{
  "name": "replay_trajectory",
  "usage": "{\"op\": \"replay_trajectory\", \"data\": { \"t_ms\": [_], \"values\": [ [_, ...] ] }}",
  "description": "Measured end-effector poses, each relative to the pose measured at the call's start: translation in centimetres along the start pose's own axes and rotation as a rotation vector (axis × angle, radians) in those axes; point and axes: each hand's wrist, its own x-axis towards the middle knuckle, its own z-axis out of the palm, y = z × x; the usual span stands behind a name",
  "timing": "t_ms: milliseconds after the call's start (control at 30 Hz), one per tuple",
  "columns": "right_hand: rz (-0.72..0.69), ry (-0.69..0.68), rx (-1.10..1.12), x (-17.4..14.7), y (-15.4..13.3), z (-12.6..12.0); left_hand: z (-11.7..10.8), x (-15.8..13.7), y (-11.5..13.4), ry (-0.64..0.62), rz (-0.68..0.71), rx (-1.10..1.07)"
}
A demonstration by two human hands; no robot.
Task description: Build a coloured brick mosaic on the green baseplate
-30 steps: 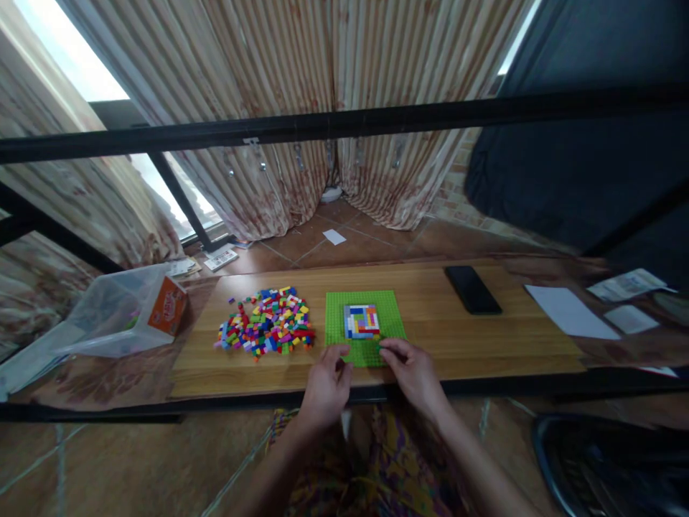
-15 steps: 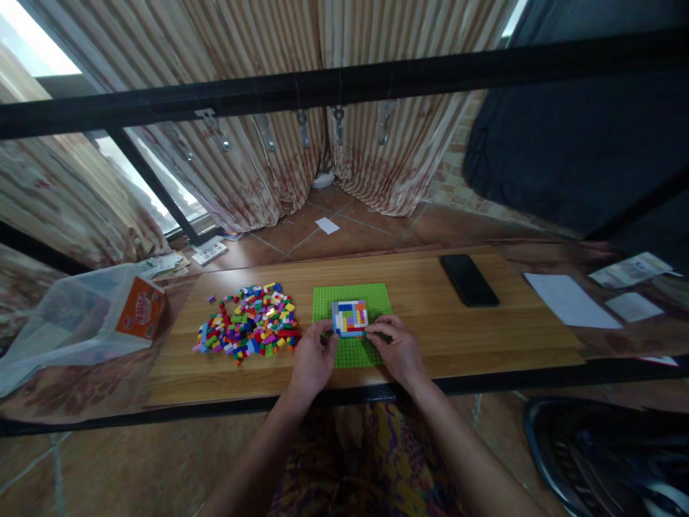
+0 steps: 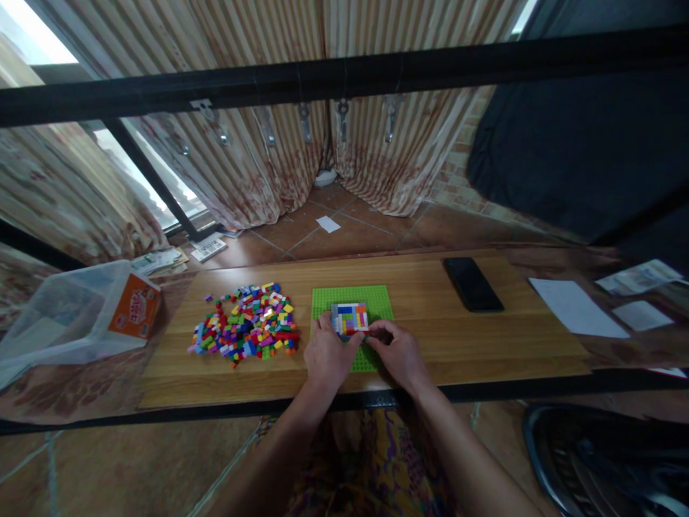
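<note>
Your left hand (image 3: 329, 353) and right hand (image 3: 397, 352) pinch narrowly at the brick block (image 3: 349, 317) on the green baseplate (image 3: 380, 301), steadying it; loose bricks (image 3: 245, 329) lie at nine o'clock.

1 head-worn camera looks forward and down from above the person's lap, close over a wooden surface (image 3: 430, 337) that spans the middle of the view. Both forearms reach in from the bottom edge. Beyond the surface, the view faces striped curtains (image 3: 301, 165) and tiled floor (image 3: 344, 237).
</note>
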Motion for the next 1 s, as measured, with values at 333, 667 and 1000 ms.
{"op": "replay_trajectory", "data": {
  "t_ms": [333, 667, 1000],
  "values": [
    [0.009, -0.087, -0.045, 0.6, -0.2, -0.4, -0.2, 0.4, 0.2, -0.035, -0.041, -0.029],
    [-0.045, 0.006, -0.089, -0.2, 0.3, -0.2, -0.1, 0.5, -1.3, -0.054, 0.069, -0.086],
    [0.17, -0.018, 0.449, -5.8, 0.4, 0.8, 0.5, 3.0, -2.4, -0.095, 0.424, -0.328]
  ]
}}
